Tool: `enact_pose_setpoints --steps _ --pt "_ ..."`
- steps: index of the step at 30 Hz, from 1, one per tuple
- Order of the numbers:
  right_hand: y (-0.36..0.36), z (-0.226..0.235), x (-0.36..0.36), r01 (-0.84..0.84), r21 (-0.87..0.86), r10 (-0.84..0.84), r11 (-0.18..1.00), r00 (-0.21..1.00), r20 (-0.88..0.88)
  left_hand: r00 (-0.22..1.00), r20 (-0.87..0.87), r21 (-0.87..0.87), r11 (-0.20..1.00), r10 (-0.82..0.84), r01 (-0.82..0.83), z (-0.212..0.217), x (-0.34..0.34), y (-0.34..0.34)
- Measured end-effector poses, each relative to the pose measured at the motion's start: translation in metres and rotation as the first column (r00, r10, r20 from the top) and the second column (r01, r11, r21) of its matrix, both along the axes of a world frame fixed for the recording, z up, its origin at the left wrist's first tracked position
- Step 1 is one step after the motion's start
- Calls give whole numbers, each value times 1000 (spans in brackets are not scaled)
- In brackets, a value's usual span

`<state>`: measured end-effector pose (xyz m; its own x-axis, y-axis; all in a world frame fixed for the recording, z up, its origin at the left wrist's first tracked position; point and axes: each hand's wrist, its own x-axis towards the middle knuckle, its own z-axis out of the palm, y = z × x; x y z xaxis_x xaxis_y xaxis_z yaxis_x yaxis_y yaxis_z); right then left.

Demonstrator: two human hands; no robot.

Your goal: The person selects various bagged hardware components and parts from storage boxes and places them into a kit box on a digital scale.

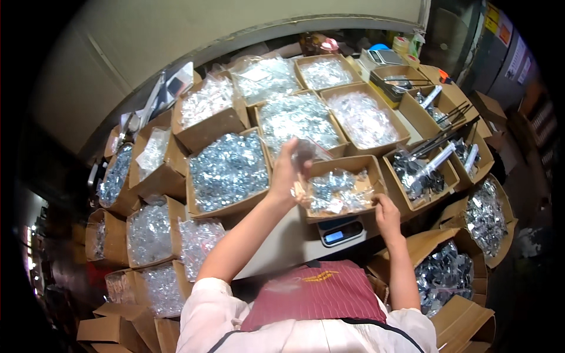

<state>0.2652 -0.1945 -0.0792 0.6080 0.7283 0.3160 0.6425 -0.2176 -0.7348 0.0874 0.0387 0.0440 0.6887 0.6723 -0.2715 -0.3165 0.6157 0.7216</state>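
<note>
My left hand [287,179] is raised at the middle, closed on a small clear plastic bag [316,147] with a thin red line along its edge. What the bag contains is blurred. Below and beside that hand sits a cardboard box [345,162] with shiny clear packets [338,191] in it. My right hand [387,216] has its fingers curled over the near right corner of this box. A digital scale [341,232] with a lit display shows just under the box's near side.
Around the table stand several open cartons, such as one with bluish packets [228,170] and one with clear packets [300,120]. Black rods [450,117] stick out of boxes at the right. Another scale [385,57] stands at the back. Dark parts fill a carton [444,273] near my right arm.
</note>
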Motion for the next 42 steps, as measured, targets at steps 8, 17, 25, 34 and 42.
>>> enact_pose_setpoints --steps 8,17,25,34,42 --pt "-19 19 1 275 205 -248 939 958 -147 771 -362 931 252 525 265 -93 -36 -14" --pt "-12 -19 8 225 -61 -229 972 972 -60 824 -559 189 952 -98 241 -164 -71 -26" --pt "-11 -26 4 193 -47 -198 980 973 -123 891 -383 8 964 -242 265 -159 -83 -62" --pt "-14 -12 -2 154 -130 -171 979 977 -128 874 -473 139 969 -115 202 -173 -108 -74" --pt "-38 -26 20 305 -544 -328 782 943 58 661 -532 813 99 529 574 -192 -180 -68"
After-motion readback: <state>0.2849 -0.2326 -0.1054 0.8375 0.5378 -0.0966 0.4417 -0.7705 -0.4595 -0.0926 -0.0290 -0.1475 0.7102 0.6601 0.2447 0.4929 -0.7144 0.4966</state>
